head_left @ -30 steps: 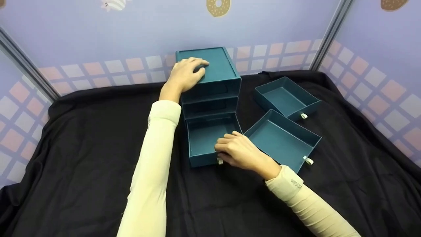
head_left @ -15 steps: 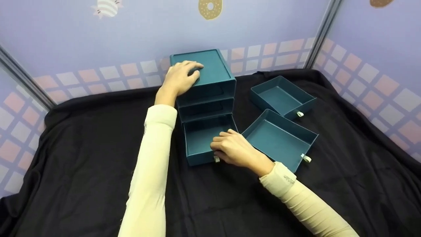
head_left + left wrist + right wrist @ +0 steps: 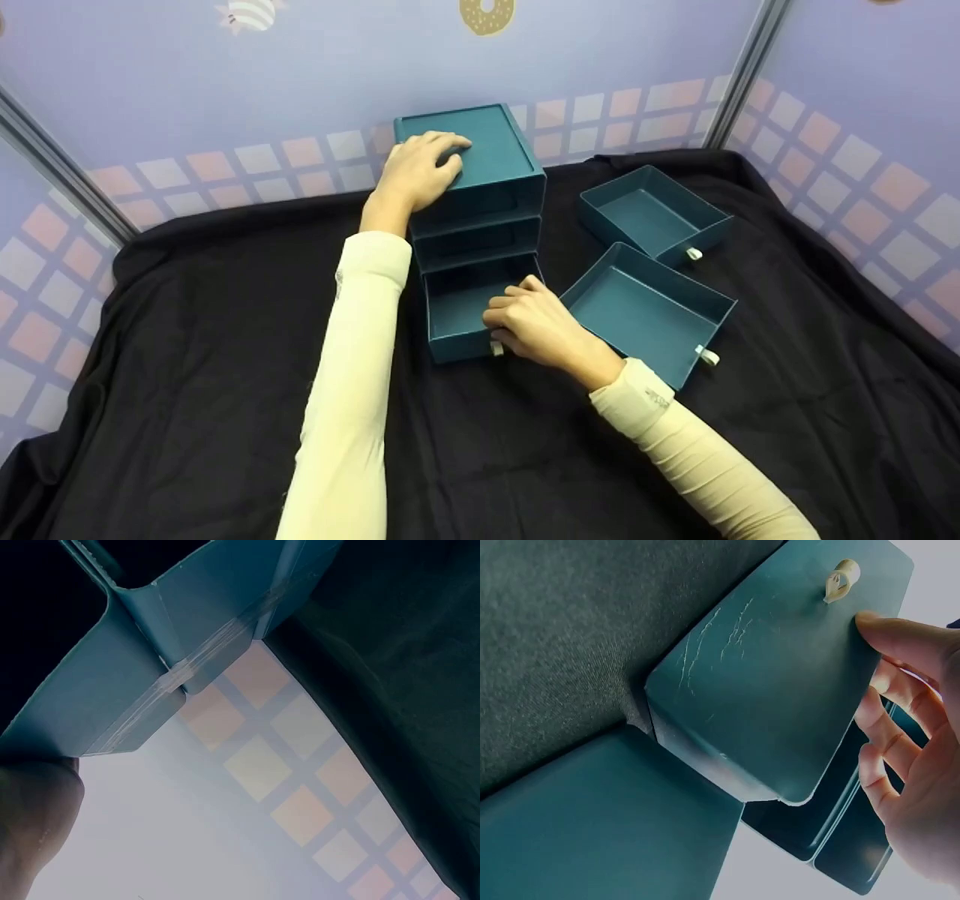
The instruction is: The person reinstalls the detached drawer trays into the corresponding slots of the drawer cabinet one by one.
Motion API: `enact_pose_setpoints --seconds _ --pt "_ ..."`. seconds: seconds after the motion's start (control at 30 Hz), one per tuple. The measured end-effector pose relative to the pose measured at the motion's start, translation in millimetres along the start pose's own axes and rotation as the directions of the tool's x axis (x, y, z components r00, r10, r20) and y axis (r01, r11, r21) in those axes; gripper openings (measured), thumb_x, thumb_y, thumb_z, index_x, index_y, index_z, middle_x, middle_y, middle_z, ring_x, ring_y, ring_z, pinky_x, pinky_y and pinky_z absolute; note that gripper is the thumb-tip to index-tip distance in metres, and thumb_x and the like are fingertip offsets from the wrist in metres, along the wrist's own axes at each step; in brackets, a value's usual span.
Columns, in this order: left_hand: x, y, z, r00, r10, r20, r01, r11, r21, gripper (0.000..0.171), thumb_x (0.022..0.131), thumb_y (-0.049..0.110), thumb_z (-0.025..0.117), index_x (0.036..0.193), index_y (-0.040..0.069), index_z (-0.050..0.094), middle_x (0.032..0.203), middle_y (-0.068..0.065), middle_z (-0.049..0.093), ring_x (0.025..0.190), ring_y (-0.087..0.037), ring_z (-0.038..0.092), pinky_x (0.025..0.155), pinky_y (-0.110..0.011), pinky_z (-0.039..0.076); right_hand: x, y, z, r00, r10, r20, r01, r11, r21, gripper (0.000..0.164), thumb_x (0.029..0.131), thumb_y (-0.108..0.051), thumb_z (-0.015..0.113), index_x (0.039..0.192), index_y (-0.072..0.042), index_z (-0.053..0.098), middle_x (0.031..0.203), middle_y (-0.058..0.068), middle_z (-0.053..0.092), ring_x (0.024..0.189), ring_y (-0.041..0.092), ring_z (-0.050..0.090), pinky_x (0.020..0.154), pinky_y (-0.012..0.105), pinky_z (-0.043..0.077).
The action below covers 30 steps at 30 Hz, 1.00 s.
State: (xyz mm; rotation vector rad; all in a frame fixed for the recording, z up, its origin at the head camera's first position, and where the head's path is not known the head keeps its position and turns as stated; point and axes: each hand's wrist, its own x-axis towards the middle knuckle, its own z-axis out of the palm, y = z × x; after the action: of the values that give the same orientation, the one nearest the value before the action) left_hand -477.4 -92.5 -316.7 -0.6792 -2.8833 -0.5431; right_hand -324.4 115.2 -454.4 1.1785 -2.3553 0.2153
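Note:
A teal drawer cabinet point(image 3: 495, 146) stands near the back wall. My left hand point(image 3: 420, 171) rests on the left part of its top, fingers spread loosely over it. The two upper slots hold no drawers. From the bottom slot a drawer point(image 3: 459, 348) sticks out toward me. My right hand point(image 3: 534, 322) grips its front panel, the thumb point(image 3: 900, 634) on the outer face and the fingers over the top edge, beside the pale pull loop point(image 3: 844, 577). The left wrist view shows the cabinet's taped side point(image 3: 127, 682) and part of my left hand point(image 3: 37, 810).
Two loose teal drawers lie to the right: a front drawer point(image 3: 652, 315) close beside the cabinet and a back drawer point(image 3: 645, 217) behind it. Black cloth point(image 3: 225, 360) covers the table. Purple panels with a tile pattern point(image 3: 345, 142) wall the back and sides.
The bottom drawer has slid a little way into the cabinet, my right hand moving with it. My left hand stays on the cabinet top. The head view has shifted slightly.

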Motion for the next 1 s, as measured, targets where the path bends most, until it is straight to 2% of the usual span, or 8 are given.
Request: enact_pose_setpoints --seconds 0.23,0.57,0.87,1.0 --pt "-3.8 1.1 -7.7 1.000 -0.006 0.001 0.006 1.000 0.011 0.048 0.114 0.040 0.036 0.159 0.035 0.050 0.170 0.006 0.038 0.159 -0.025 0.030 0.130 -0.050 0.020 8 0 -3 0.998 0.060 0.026 -0.060 0.998 -0.016 0.022 0.087 -0.008 0.079 0.075 -0.016 0.062 0.075 -0.001 0.058 0.074 0.025 0.056 0.075 0.042 0.038" --pt "-2.0 11.4 -3.0 1.000 -0.002 0.007 0.002 1.000 0.001 0.048 0.114 0.041 0.034 0.159 0.037 0.048 0.170 0.008 0.036 0.160 -0.023 0.028 0.131 -0.048 0.017 10 5 -8 0.992 0.126 0.024 -0.124 0.990 -0.066 0.022 0.084 -0.008 0.082 0.074 -0.016 0.064 0.076 0.000 0.061 0.078 0.028 0.055 0.073 0.043 0.038" --pt "-2.8 9.8 -2.2 1.000 0.000 0.019 0.000 1.000 -0.004 0.048 0.114 0.042 0.033 0.159 0.036 0.048 0.170 0.008 0.036 0.160 -0.023 0.027 0.131 -0.049 0.016 17 7 -3 0.974 0.219 0.061 -0.220 0.975 0.014 0.016 0.083 -0.005 0.080 0.079 -0.015 0.069 0.082 0.001 0.066 0.079 0.027 0.057 0.072 0.045 0.041" --pt "-4.6 7.3 -2.0 1.000 -0.003 0.016 0.003 1.000 0.000 0.048 0.113 0.041 0.033 0.159 0.036 0.049 0.170 0.007 0.037 0.160 -0.023 0.028 0.131 -0.049 0.017 21 6 0 0.961 0.267 0.071 -0.269 0.963 0.013 0.011 0.086 -0.007 0.080 0.083 -0.015 0.072 0.086 0.002 0.068 0.082 0.028 0.058 0.073 0.045 0.042"
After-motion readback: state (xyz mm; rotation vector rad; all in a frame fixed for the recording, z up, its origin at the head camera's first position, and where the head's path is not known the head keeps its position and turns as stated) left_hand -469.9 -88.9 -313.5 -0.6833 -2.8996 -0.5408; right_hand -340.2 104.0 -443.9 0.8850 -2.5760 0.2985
